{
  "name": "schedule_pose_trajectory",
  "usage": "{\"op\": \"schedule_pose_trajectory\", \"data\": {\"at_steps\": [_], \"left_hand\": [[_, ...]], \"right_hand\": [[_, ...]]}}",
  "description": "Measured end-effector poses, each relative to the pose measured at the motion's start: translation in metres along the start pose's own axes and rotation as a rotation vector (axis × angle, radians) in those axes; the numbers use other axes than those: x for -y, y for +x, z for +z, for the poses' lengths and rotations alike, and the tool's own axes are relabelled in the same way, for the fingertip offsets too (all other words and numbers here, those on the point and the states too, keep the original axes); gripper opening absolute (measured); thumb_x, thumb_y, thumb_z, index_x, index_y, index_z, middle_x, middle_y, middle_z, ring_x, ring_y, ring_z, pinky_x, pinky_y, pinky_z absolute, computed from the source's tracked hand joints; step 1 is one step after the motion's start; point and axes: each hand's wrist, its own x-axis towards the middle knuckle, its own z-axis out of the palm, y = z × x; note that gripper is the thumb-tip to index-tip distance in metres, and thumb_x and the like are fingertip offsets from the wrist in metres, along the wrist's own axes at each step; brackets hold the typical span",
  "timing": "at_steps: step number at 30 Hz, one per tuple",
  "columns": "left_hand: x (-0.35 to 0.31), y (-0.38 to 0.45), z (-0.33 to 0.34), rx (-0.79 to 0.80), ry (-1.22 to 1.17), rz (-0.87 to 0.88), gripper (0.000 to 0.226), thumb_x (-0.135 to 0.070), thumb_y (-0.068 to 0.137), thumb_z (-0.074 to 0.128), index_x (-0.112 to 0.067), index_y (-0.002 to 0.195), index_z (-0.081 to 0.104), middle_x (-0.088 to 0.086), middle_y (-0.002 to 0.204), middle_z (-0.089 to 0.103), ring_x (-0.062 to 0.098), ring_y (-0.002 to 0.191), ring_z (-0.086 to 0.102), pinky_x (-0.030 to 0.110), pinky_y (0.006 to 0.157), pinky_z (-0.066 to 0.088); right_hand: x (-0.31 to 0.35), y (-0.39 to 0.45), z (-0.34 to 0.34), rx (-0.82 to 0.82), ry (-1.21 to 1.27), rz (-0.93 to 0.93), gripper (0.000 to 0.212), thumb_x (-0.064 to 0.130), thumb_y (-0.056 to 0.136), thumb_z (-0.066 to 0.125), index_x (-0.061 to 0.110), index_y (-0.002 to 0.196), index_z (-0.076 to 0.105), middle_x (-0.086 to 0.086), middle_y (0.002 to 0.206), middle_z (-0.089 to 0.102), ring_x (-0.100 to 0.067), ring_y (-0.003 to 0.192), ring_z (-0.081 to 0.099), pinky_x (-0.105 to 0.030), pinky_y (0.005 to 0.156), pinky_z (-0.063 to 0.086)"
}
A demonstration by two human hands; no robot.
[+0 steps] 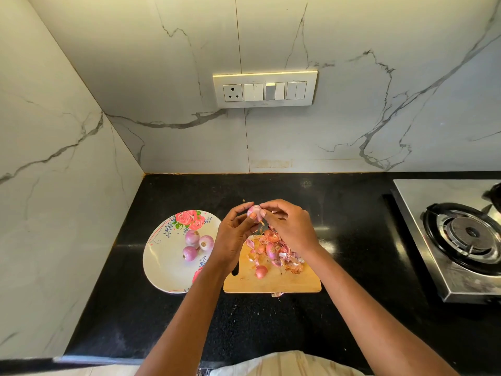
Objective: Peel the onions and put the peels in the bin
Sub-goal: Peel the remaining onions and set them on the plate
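Note:
My left hand [233, 234] holds a small pink onion [254, 212] up above the wooden cutting board [273, 283]. My right hand [287, 226] pinches the skin at the top of that onion; a dark blade tip [260, 228] shows under its fingers. A heap of pink and orange peels [282, 253] lies on the board with an unpeeled onion [272, 251] among them and another small onion [261, 271] near the front. Three peeled onions [195, 244] sit on the floral plate [162, 264] to the left. No bin is in view.
The board and plate rest on a black countertop [271, 321] in a corner of marble walls. A steel gas stove [461, 240] stands at the right. A switch panel [265, 89] is on the back wall. One peel scrap [278, 294] lies just off the board's front edge.

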Motion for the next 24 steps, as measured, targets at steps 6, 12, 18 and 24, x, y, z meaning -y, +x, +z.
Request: {"op": "schedule_pose_trajectory", "data": {"at_steps": [6, 12, 18, 24], "left_hand": [[0.0003, 0.0030, 0.0000, -0.015, 0.017, 0.013, 0.034, -0.017, 0.095, 0.067, -0.017, 0.129, 0.064, 0.004, 0.123, 0.072, 0.020, 0.114, 0.069, 0.040, 0.102, 0.055], [0.0038, 0.0024, 0.0021, -0.021, 0.001, 0.000, 0.032, -0.016, 0.096, 0.067, -0.017, 0.128, 0.065, 0.004, 0.122, 0.072, 0.020, 0.113, 0.070, 0.039, 0.101, 0.055], [0.0007, 0.0038, 0.0025, -0.024, 0.042, 0.033, 0.032, -0.020, 0.092, 0.069, -0.021, 0.124, 0.066, 0.001, 0.120, 0.073, 0.018, 0.113, 0.070, 0.035, 0.099, 0.056], [0.0036, 0.0020, 0.0003, -0.011, 0.034, 0.021, 0.034, -0.017, 0.094, 0.067, -0.017, 0.128, 0.064, 0.003, 0.123, 0.072, 0.019, 0.115, 0.069, 0.030, 0.095, 0.057]], "right_hand": [[-0.0022, -0.0016, 0.0013, -0.068, -0.051, -0.051, 0.019, 0.026, 0.092, 0.074, 0.018, 0.109, 0.079, 0.009, 0.098, 0.076, -0.001, 0.091, 0.070, -0.012, 0.079, 0.055], [-0.0065, -0.0033, 0.0012, -0.105, -0.046, -0.017, 0.017, 0.026, 0.093, 0.073, 0.018, 0.107, 0.078, 0.009, 0.098, 0.076, -0.003, 0.090, 0.071, -0.018, 0.080, 0.058], [-0.0035, -0.0022, 0.0009, -0.070, 0.015, -0.011, 0.022, 0.032, 0.090, 0.076, 0.017, 0.105, 0.077, 0.010, 0.096, 0.075, 0.000, 0.092, 0.070, -0.013, 0.078, 0.056], [-0.0024, -0.0063, 0.0011, -0.085, -0.001, -0.036, 0.017, 0.029, 0.088, 0.077, 0.017, 0.101, 0.079, 0.011, 0.091, 0.075, 0.000, 0.088, 0.069, -0.011, 0.074, 0.053]]}}
